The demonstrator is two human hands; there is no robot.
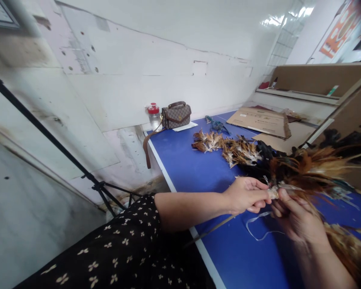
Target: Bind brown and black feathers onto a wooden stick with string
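Over the blue table, my left hand (246,195) is closed round a thin stick (215,228), which slants down to the lower left past the table edge. Brown and tan feathers (303,166) fan out at its other end, like a feather duster. A pale binding (273,193) shows between my two hands. My right hand (299,218) pinches at this binding, thumb on top; the fingers' undersides are hidden. From there a thin white plastic strip (256,237) hangs in a loop above the tabletop.
Bunches of brown feathers (209,141) and black feathers lie behind my hands. Farther back are a flattened cardboard box (260,120), a patterned handbag (177,116) and a red-lidded bottle (154,116). A black tripod (98,185) stands left of the table (180,160).
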